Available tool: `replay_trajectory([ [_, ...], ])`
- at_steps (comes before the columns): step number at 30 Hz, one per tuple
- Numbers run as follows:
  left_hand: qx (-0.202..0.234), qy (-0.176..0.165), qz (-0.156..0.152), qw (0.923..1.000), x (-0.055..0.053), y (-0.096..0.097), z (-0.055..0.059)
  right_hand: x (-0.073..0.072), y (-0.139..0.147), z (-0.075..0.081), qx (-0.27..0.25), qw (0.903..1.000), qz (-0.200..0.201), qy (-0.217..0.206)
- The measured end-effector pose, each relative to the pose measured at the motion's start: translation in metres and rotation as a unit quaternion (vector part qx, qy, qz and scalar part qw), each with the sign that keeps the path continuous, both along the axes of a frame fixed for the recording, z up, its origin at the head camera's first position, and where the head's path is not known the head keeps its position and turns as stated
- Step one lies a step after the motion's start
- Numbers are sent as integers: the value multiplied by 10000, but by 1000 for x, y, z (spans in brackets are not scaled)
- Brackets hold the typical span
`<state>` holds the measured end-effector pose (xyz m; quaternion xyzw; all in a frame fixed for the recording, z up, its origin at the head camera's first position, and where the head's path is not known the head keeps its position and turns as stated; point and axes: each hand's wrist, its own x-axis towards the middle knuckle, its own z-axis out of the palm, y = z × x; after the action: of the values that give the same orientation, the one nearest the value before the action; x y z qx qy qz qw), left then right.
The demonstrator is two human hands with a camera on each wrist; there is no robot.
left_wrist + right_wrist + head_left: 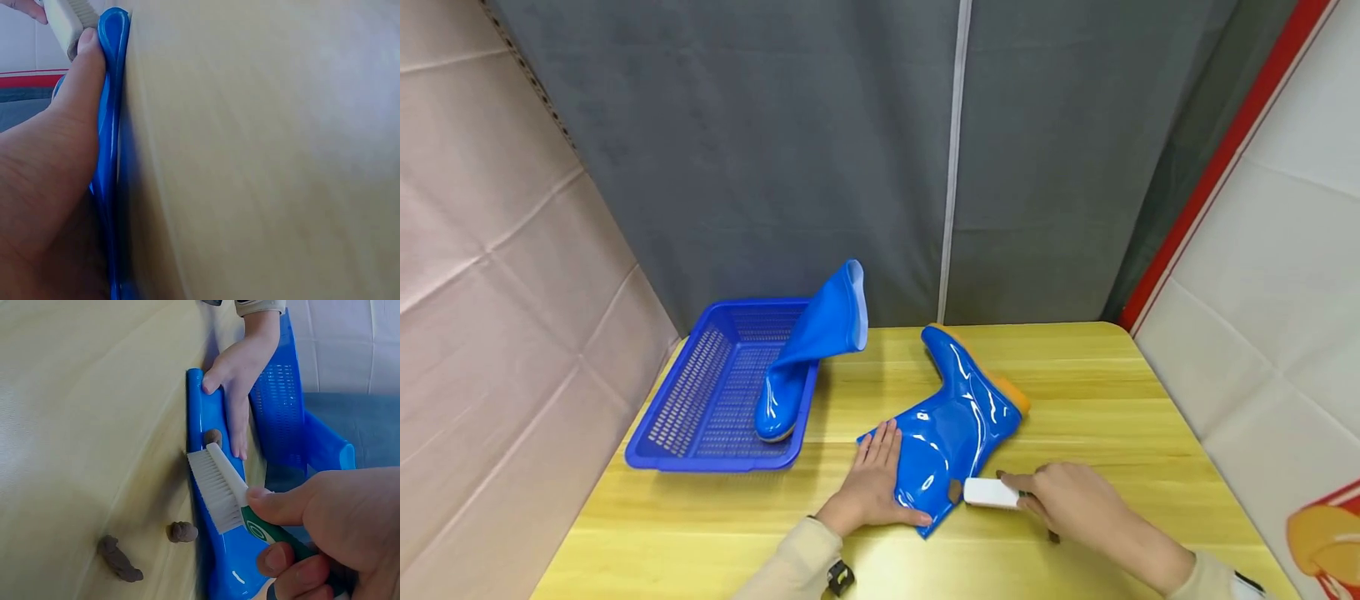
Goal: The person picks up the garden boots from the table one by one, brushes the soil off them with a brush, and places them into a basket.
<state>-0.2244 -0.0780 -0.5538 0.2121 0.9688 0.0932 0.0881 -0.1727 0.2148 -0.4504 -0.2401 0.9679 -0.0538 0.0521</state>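
A glossy blue rain boot point(955, 417) with an orange sole lies on its side on the table, its shaft toward me. My left hand point(876, 483) presses flat on the shaft near the opening, fingers straight and thumb along the rim. The right hand point(1075, 504) grips the green handle of a scrubbing brush point(217, 487) with a white head. Its white bristles stand at the boot's edge, beside a brown lump point(213, 437) stuck on the shaft. Two more brown lumps, one round point(182, 532) and one long point(119, 559), lie on the table by the brush.
A blue plastic basket point(718, 463) stands at the back left. A second blue boot point(827, 321) leans in it, toe down, with its shaft over the right rim. A grey curtain point(820, 150) hangs behind the wooden table point(1105, 400).
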Motion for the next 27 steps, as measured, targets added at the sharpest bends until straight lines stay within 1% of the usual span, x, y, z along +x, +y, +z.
replay_trajectory([
  [4,23,21,-12,10000,0,0,0,5,7,-1,-28,10000,1,69],
  [6,31,-18,3,10000,0,0,-1,7,12,2,-32,9999,-104,-18],
  [9,-18,-65,38,10000,-1,0,-2,7,17,11,43,9992,-401,-60],
  [12,-64,-37,51,10000,-1,0,-1,5,20,24,159,9974,-697,67],
  [14,-113,-29,47,9999,-1,1,0,4,20,31,215,9966,-775,200],
  [18,-99,-10,55,9999,0,1,2,0,14,38,147,9958,-882,190],
  [21,-100,11,62,9999,0,1,2,-3,3,34,56,9953,-966,83],
  [23,-99,16,53,9999,0,0,3,-4,-4,28,-11,9954,-962,21],
  [27,-202,73,19,9998,0,0,9,-3,-11,15,-144,9971,-724,-176],
])
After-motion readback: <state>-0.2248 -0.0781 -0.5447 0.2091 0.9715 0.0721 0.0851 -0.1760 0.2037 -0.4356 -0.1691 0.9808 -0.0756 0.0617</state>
